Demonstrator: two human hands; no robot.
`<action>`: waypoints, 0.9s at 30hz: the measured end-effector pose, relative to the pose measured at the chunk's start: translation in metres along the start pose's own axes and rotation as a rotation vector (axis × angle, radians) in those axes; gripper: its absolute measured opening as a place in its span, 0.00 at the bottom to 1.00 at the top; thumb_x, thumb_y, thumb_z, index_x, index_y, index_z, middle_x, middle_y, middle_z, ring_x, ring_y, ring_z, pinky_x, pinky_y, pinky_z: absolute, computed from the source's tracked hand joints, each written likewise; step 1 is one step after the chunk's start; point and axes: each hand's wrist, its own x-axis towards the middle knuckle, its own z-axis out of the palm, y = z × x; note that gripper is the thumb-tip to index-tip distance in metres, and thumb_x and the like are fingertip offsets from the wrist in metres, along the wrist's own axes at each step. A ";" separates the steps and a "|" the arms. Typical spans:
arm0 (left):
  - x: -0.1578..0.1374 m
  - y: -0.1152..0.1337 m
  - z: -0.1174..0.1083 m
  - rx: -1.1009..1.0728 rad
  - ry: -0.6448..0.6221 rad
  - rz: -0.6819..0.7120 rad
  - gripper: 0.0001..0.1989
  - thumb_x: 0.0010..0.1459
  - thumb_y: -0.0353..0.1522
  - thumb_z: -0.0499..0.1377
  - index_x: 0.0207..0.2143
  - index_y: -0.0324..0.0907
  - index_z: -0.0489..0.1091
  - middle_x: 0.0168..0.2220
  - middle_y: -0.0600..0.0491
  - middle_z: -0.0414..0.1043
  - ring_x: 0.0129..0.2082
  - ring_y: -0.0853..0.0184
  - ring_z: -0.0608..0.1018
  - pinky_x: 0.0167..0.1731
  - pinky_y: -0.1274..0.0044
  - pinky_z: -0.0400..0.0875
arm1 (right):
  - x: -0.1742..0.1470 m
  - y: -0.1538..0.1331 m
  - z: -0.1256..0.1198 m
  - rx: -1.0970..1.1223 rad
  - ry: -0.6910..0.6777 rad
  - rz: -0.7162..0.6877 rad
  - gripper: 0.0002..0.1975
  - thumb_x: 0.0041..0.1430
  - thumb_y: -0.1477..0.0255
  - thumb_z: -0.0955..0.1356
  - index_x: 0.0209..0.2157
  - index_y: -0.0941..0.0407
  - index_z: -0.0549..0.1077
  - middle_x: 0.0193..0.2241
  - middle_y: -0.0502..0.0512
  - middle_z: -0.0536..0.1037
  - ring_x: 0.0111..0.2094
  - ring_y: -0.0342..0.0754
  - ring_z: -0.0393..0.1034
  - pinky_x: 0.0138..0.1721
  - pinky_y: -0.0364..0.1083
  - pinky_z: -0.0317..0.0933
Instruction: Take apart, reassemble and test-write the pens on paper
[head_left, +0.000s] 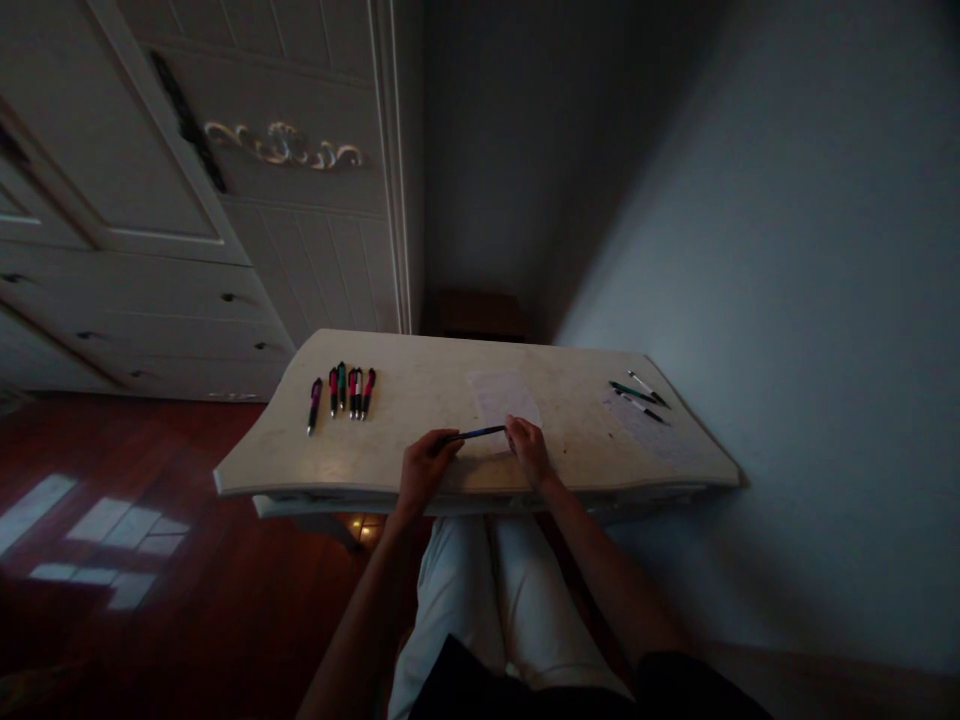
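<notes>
A dark blue pen (482,433) is held nearly level above the front of the white table (420,375). My left hand (429,465) is closed round its left end. At the other end, the fingers of my right hand (527,447) pinch the tip. Behind the pen, a sheet of paper (501,393) lies flat, partly covered by my right hand. Exactly what my fingertips touch is too small and dark to make out.
Several coloured pens (352,392) lie in a loose row on the left. On the right, several more pens (637,393) rest beside and on a written sheet (651,432). A wall (787,300) borders the table's right end; a white cabinet (315,240) stands behind its left side.
</notes>
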 end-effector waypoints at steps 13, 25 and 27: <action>-0.004 0.003 0.004 0.276 -0.049 0.054 0.17 0.58 0.45 0.56 0.26 0.42 0.72 0.16 0.56 0.65 0.18 0.71 0.67 0.23 0.79 0.57 | -0.007 0.008 -0.015 -0.063 -0.078 -0.017 0.25 0.59 0.47 0.62 0.23 0.54 0.63 0.21 0.47 0.59 0.23 0.42 0.53 0.25 0.42 0.53; -0.002 -0.002 0.006 0.332 -0.074 -0.019 0.26 0.58 0.51 0.52 0.15 0.43 0.62 0.13 0.57 0.58 0.16 0.71 0.62 0.21 0.77 0.51 | -0.010 -0.011 -0.010 -0.127 -0.060 -0.126 0.22 0.62 0.51 0.62 0.31 0.55 0.73 0.26 0.50 0.69 0.28 0.44 0.63 0.32 0.43 0.61; -0.003 -0.003 0.008 0.343 -0.062 -0.018 0.27 0.58 0.51 0.52 0.14 0.43 0.62 0.12 0.56 0.59 0.15 0.71 0.63 0.21 0.77 0.52 | -0.009 -0.010 -0.008 -0.122 -0.053 -0.108 0.20 0.62 0.53 0.64 0.35 0.55 0.76 0.28 0.51 0.71 0.28 0.44 0.65 0.33 0.43 0.62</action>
